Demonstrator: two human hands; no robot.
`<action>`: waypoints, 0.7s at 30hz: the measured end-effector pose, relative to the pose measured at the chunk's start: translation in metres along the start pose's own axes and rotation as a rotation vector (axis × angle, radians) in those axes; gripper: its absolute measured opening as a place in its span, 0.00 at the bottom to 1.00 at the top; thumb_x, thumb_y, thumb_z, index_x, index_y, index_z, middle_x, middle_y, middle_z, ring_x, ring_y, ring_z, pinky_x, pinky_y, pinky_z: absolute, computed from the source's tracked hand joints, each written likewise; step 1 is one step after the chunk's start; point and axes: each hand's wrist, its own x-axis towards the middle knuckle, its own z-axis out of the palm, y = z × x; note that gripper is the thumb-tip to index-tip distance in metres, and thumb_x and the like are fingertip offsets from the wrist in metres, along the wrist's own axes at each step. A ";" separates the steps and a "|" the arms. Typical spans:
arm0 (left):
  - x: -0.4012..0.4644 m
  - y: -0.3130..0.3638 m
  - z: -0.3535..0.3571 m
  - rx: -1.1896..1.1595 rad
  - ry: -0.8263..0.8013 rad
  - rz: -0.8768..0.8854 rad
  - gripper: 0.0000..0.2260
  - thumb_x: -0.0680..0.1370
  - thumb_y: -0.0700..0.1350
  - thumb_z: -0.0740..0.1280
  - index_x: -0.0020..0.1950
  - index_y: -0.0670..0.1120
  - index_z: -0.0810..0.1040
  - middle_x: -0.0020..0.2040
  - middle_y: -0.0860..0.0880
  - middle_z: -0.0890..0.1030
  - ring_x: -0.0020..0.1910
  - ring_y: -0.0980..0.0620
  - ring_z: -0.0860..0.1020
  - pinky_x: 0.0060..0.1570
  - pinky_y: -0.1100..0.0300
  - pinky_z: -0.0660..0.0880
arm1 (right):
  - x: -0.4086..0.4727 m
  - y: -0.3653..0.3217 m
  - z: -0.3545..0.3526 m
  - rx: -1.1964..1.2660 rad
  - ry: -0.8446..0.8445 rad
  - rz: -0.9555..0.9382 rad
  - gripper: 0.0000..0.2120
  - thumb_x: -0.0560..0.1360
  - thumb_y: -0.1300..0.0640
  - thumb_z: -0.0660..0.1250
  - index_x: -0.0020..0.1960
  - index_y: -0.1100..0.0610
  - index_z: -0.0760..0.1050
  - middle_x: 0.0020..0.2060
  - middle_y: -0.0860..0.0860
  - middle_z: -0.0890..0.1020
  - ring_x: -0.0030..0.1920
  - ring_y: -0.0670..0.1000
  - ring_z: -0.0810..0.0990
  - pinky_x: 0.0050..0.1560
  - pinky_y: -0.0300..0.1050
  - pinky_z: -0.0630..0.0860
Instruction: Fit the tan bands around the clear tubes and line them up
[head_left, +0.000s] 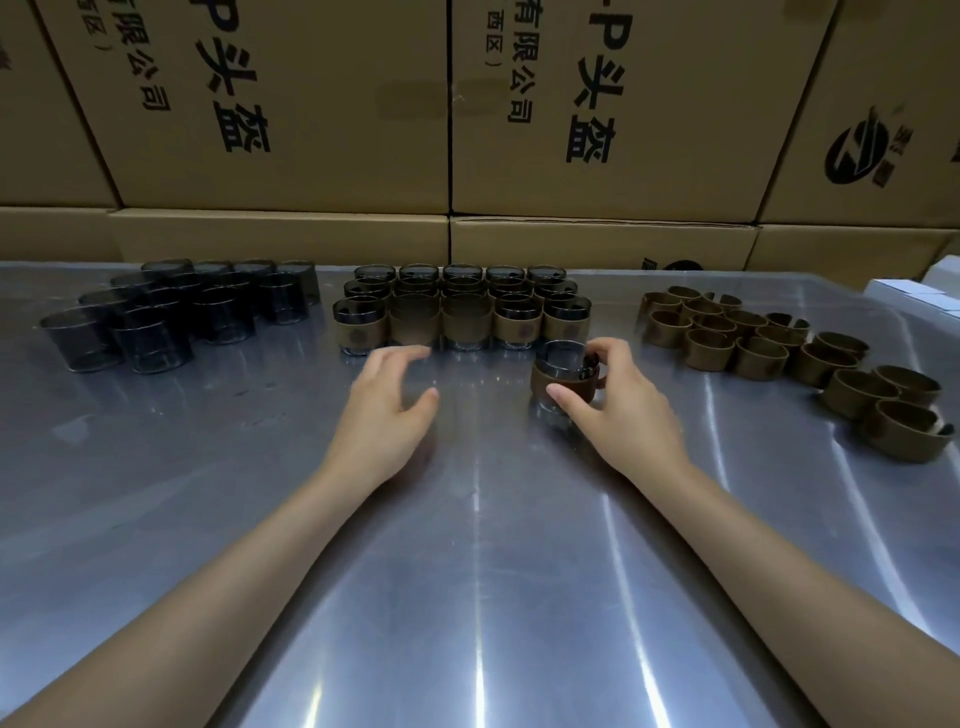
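The right hand (618, 402) grasps a clear tube (563, 382) right of centre in the frame, thumb on its near side and fingers curled over the far rim. A tan band (558, 387) already sits around this tube's middle, with clear rim showing above it and a clear base below. The tube stands upright on the metal tabletop (478, 571), just in front of the right end of the banded tubes (462, 314).

Those finished pieces stand in tidy rows at centre frame, five across and several deep, their bands facing forward.

The left hand (392, 397) hovers released left of centre, fingers loosely spread and holding nothing, fingertips close to the front row of banded pieces; I can't tell whether they touch.

At the upper left of the tabletop stands a cluster of bare tubes (171, 317), dark and see-through, packed close together. On the right side lies a spread of loose bands (769, 343), empty rings resting on edge and trailing toward the right edge of the frame.

Behind the tabletop, stacked cardboard boxes (322, 119) with black printed characters fill the top of the frame. A white box (914, 293) peeks in at the far right.
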 end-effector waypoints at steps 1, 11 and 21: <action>0.004 -0.007 -0.004 0.008 0.036 -0.039 0.19 0.79 0.42 0.65 0.70 0.47 0.71 0.68 0.49 0.69 0.68 0.51 0.68 0.62 0.64 0.61 | 0.006 0.002 0.002 -0.002 -0.003 0.020 0.28 0.74 0.40 0.67 0.68 0.50 0.62 0.63 0.48 0.77 0.60 0.53 0.77 0.45 0.42 0.68; 0.035 -0.057 -0.027 -0.157 0.241 -0.357 0.23 0.79 0.42 0.65 0.73 0.46 0.66 0.72 0.47 0.70 0.70 0.48 0.68 0.67 0.54 0.64 | 0.046 0.012 0.016 -0.055 0.008 0.168 0.29 0.78 0.43 0.63 0.74 0.53 0.58 0.66 0.54 0.75 0.62 0.59 0.76 0.51 0.50 0.72; 0.037 -0.063 -0.024 -0.101 0.122 -0.352 0.25 0.79 0.44 0.65 0.75 0.49 0.63 0.72 0.50 0.71 0.67 0.47 0.71 0.62 0.53 0.68 | 0.050 0.011 0.019 -0.084 -0.070 0.133 0.32 0.82 0.47 0.56 0.79 0.54 0.45 0.79 0.52 0.52 0.74 0.57 0.62 0.66 0.53 0.66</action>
